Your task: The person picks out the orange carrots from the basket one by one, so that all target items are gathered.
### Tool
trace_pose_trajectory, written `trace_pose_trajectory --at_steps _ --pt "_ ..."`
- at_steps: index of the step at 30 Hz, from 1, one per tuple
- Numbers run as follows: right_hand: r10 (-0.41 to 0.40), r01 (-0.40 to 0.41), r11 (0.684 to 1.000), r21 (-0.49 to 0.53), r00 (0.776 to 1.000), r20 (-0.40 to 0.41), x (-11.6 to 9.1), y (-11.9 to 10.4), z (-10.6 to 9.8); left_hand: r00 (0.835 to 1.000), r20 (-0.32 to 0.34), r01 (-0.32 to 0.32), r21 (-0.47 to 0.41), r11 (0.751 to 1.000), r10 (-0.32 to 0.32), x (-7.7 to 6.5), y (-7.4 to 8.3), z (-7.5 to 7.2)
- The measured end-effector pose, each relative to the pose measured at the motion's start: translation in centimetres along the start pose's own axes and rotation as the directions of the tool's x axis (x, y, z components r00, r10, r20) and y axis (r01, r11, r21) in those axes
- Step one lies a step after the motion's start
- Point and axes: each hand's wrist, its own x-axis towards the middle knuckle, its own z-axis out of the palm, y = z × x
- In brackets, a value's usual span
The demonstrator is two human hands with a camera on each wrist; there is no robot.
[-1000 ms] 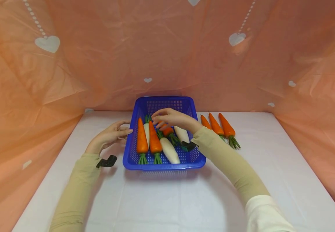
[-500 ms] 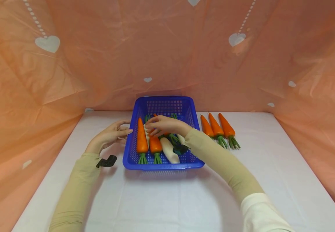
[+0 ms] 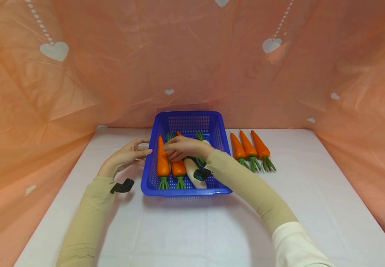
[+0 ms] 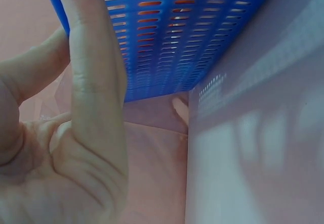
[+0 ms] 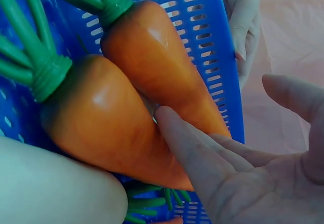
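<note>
left hand, fingers extended, ungrasping, touches the blue basket; inside, the leftmost carrot, a second carrot (partly hidden by the right hand, fingers straight, gripping nothing), a white radish; outside, three carrots.

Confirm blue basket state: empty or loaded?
Loaded: the head view shows carrots and white radishes lying inside the blue basket.

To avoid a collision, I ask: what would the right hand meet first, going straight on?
Probably the leftmost carrot in the blue basket; the right hand points at it, perhaps touching, depth being unclear.
</note>
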Motion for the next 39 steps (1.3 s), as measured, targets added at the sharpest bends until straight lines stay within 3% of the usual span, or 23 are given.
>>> trace_pose_trajectory --at_steps 16,27,39 --pt "0.042 -0.039 0.993 0.109 0.999 -0.026 0.9 0.4 1.0 1.000 0.000 0.009 0.018 1.000 -0.009 -0.1 -0.1 0.1" --pt "0.036 -0.031 0.995 0.098 0.998 -0.045 1.1 0.4 1.6 1.000 -0.002 0.000 0.044 0.999 0.000 -0.1 0.0 0.1" --pt "0.033 -0.027 0.995 0.097 0.998 -0.062 1.4 0.5 1.6 1.000 0.012 -0.014 -0.004 1.000 0.014 -0.1 -0.1 0.3"
